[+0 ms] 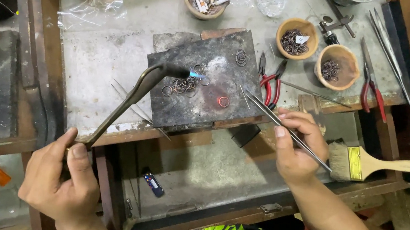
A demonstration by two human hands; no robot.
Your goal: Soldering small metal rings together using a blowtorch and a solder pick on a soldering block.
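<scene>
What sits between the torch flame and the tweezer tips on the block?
Head view: one glowing ring lies alone on the dark block, between flame and tweezers.

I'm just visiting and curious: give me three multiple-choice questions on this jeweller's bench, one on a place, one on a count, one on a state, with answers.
1. Where does the glowing ring lie?
A. on the dark slab
B. in a clay bowl
C. in the drawer

2. How many clay bowls stand right of the slab?
A. one
B. two
C. four

3. What is the state of the torch in the left hand?
A. unlit
B. lit, blue flame
C. lying on the bench

Answers: 1 A, it glows red on the slab near the tweezers in the right hand. 2 B, two bowls hold rings. 3 B, a blue flame shows at its tip.
</scene>
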